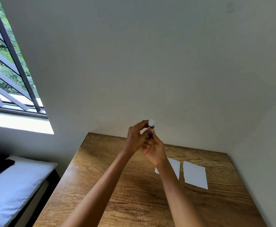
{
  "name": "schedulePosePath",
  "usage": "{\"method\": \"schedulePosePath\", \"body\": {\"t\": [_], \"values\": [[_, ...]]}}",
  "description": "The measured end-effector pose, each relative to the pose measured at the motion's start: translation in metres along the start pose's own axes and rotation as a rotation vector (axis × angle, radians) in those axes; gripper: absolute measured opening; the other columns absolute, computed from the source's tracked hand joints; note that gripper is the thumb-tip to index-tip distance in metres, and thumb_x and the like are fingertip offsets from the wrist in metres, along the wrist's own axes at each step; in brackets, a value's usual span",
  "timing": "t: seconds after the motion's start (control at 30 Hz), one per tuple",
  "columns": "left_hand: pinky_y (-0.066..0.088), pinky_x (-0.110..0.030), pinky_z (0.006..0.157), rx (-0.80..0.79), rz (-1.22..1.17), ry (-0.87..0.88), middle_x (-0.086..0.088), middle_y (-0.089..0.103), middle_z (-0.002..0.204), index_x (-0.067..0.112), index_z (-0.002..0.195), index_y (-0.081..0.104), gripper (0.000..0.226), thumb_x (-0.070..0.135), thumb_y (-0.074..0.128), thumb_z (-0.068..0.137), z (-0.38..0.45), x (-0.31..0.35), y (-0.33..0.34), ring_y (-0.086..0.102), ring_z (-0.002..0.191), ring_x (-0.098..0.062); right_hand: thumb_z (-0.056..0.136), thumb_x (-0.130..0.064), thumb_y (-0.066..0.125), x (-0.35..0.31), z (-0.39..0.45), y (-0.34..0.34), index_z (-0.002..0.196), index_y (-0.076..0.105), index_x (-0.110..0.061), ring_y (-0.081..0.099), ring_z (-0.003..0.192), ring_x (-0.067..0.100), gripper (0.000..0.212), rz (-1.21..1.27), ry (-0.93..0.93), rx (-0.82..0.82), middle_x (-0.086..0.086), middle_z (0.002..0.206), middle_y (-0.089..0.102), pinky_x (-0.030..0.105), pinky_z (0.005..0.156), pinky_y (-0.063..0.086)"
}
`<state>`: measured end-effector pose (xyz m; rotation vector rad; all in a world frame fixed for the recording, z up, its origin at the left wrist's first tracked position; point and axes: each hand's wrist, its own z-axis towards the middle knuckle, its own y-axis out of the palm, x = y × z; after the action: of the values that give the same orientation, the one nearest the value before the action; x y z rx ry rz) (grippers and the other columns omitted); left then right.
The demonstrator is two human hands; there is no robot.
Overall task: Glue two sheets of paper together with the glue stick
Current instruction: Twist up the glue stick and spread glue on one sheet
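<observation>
I hold a blue glue stick point(151, 128) with a white cap upright above the far part of the wooden table point(134, 194). My right hand point(155, 150) grips its blue body from below. The fingertips of my left hand point(136, 139) pinch the white cap at the top. Two white sheets of paper lie flat on the table to the right, side by side and apart: one sheet point(175, 166) is partly hidden behind my right forearm, the other sheet point(195, 175) lies fully in view further right.
The table stands in a corner, with a plain wall behind it and another along its right side. A bed with a white pillow point(11, 185) is to the left of the table. A barred window point(8, 71) is at the upper left.
</observation>
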<state>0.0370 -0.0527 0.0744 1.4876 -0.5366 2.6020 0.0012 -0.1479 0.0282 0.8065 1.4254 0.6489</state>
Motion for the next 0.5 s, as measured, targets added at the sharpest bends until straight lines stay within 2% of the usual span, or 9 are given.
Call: {"method": "schedulePosePath", "body": {"t": [0.07,0.13,0.2,0.33,0.4,0.5], "values": [[0.044,-0.004,0.082,-0.029,0.014,0.031,0.004,0.070,0.101,0.011,0.109,0.065,0.026,0.006,0.064,0.085,0.0009,0.0006,0.0026,0.061,0.097,0.004,0.088,-0.042,0.049,-0.0020,0.0013,-0.0007,0.074,0.070,-0.018,0.045,0.046,0.007,0.035,-0.028,0.006,0.049,-0.005,0.050,0.052,0.019,0.045,0.038],[0.045,-0.004,0.080,-0.005,-0.018,-0.002,0.006,0.069,0.100,0.012,0.108,0.065,0.023,0.007,0.063,0.085,0.0023,0.0002,0.0023,0.063,0.096,0.002,0.091,-0.043,0.044,-0.0015,0.0026,-0.0003,0.087,0.071,-0.020,0.052,0.055,0.007,0.035,-0.042,-0.009,0.030,-0.004,0.061,0.060,0.020,0.050,0.042],[0.046,-0.005,0.077,0.030,-0.051,-0.057,0.006,0.071,0.097,0.014,0.105,0.065,0.020,0.009,0.062,0.086,0.0032,-0.0019,0.0009,0.066,0.091,-0.001,0.095,-0.035,0.040,0.0015,0.0021,-0.0023,0.100,0.067,-0.019,0.056,0.064,0.008,0.031,-0.040,-0.041,-0.004,-0.002,0.073,0.062,0.022,0.056,0.046],[0.047,-0.003,0.065,0.021,-0.054,-0.089,0.006,0.071,0.095,0.016,0.106,0.065,0.021,0.010,0.061,0.087,0.0005,-0.0048,-0.0004,0.068,0.073,-0.005,0.097,-0.027,0.036,0.0013,0.0013,-0.0048,0.096,0.067,-0.016,0.052,0.057,0.008,0.032,-0.069,-0.047,-0.018,-0.003,0.063,0.056,0.022,0.052,0.044],[0.049,-0.006,0.067,0.027,-0.058,-0.093,0.004,0.072,0.095,0.016,0.104,0.066,0.018,0.012,0.062,0.087,0.0002,-0.0051,-0.0003,0.069,0.075,-0.005,0.097,-0.029,0.035,-0.0012,0.0026,-0.0022,0.101,0.064,-0.015,0.052,0.055,0.007,0.032,-0.087,-0.033,-0.009,-0.003,0.061,0.055,0.021,0.050,0.044],[0.054,-0.019,0.072,0.087,-0.101,-0.133,0.000,0.074,0.090,0.015,0.100,0.065,0.014,0.018,0.063,0.086,0.0052,-0.0039,-0.0018,0.070,0.078,-0.011,0.093,-0.028,0.041,-0.0001,0.0034,0.0018,0.109,0.056,-0.011,0.054,0.060,0.008,0.028,-0.075,-0.060,-0.040,0.000,0.069,0.059,0.022,0.057,0.049]]}}
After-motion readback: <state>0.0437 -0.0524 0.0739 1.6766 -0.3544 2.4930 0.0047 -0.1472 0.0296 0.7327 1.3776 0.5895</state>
